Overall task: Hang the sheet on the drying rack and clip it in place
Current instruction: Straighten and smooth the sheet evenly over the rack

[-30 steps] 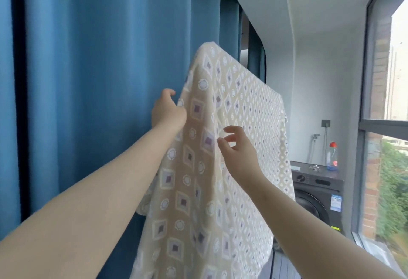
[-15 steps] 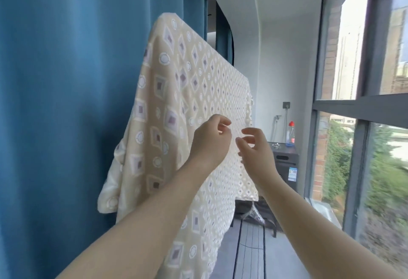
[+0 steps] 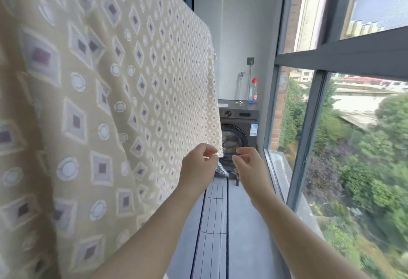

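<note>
Head view. Pinching lower far corner of sheet, draped high at left, with left hand. Holding right hand just beside that corner, fingers loosely curled, gripping nothing, ahead of washing machine

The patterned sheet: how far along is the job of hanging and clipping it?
Done: the patterned sheet hangs draped from its top edge; what carries it is hidden. In hand: the left hand pinches the sheet's lower far corner, apparently straightening it, while the right hand hovers beside it, holding nothing. To do: no clip shows anywhere, so clipping looks not yet done.
</note>
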